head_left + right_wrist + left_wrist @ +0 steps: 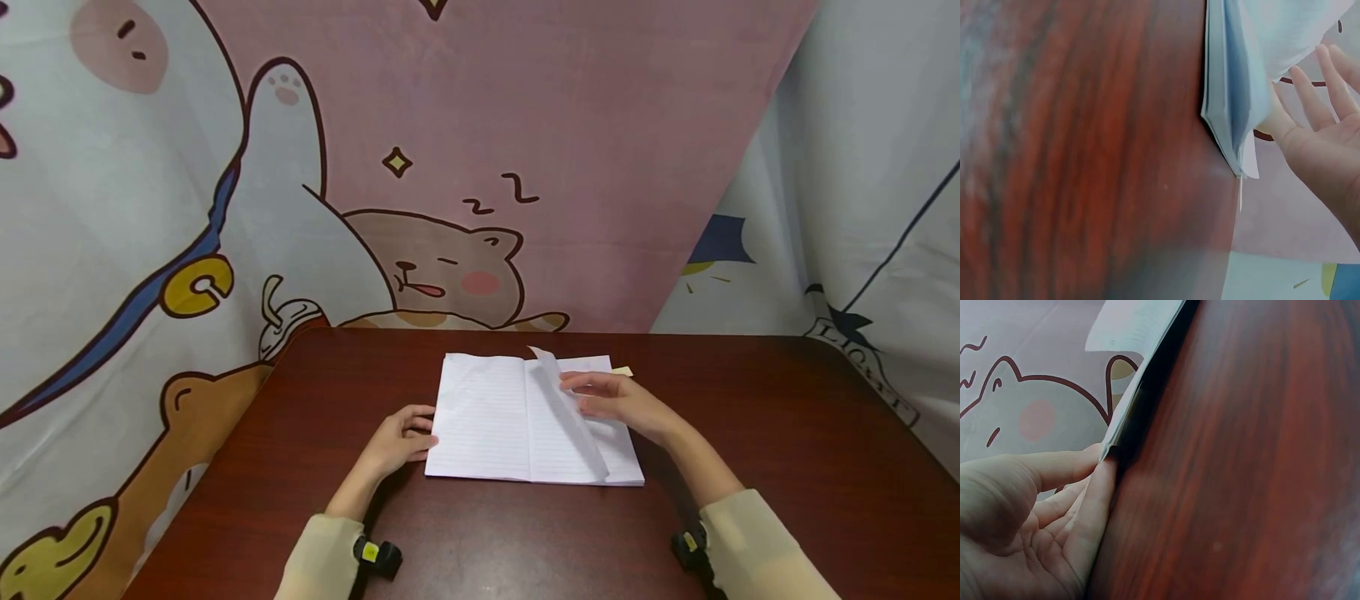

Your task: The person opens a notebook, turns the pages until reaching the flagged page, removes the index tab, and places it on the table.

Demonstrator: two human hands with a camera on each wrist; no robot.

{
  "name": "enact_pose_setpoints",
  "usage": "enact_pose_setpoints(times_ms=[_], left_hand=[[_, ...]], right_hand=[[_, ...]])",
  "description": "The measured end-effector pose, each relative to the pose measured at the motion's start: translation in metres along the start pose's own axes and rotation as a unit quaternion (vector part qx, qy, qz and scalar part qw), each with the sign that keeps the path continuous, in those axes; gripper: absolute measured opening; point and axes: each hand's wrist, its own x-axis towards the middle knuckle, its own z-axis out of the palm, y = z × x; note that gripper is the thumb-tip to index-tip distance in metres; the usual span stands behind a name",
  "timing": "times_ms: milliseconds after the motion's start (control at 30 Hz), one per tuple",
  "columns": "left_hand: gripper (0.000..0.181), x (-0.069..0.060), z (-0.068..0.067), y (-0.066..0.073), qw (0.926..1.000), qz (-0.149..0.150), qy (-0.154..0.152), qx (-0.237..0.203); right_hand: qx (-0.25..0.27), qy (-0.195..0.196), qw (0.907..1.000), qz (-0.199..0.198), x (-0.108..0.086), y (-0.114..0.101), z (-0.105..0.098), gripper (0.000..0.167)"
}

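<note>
An open notebook (480, 417) with lined white pages lies on the brown table. My left hand (397, 442) is at its left edge; in the left wrist view the thumb and a finger (1100, 487) pinch that edge. One page (562, 400) on the right half stands lifted and leans leftward. My right hand (611, 400) is on the right side of this page, its fingers extended toward it. In the right wrist view the fingers (1313, 103) are spread and fairly straight beside the raised page (1297, 31); the thumb tip is hidden behind paper.
A pale yellow tab (622, 372) sticks out at the notebook's upper right. The dark wood table (480, 542) spreads around the notebook. A cartoon-printed cloth (585, 167) hangs behind and at the sides. Each wrist wears a small black camera (382, 558).
</note>
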Motion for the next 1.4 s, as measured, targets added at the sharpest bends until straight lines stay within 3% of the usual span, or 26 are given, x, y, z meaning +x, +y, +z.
enact_pose_setpoints(times_ms=[233, 400, 667, 933, 1267, 1400], left_hand=[[0.05, 0.0, 0.001, 0.001, 1.0, -0.004, 0.007, 0.003], [0.05, 0.0, 0.002, 0.0, 0.9999, -0.006, 0.01, 0.003], [0.049, 0.0, 0.002, 0.0, 0.9999, -0.005, 0.011, 0.005], [0.049, 0.0, 0.001, 0.0, 0.9999, -0.002, 0.009, 0.004], [0.049, 0.0, 0.001, -0.001, 0.9999, -0.004, 0.011, 0.001], [0.049, 0.0, 0.001, 0.0, 0.9999, -0.003, 0.01, 0.006]], right_hand=[[0.0, -0.025, 0.9991, -0.033, 0.005, 0.003, 0.006, 0.035], [-0.028, -0.028, 0.9978, -0.054, 0.01, 0.002, 0.01, 0.033], [-0.043, -0.007, 0.9982, -0.042, 0.017, -0.002, 0.018, 0.033], [-0.039, -0.008, 0.9976, -0.057, 0.023, -0.006, 0.026, 0.035], [-0.051, 0.033, 0.9941, -0.09, 0.032, -0.002, 0.035, 0.04], [-0.05, 0.041, 0.9946, -0.081, 0.034, -0.003, 0.039, 0.04]])
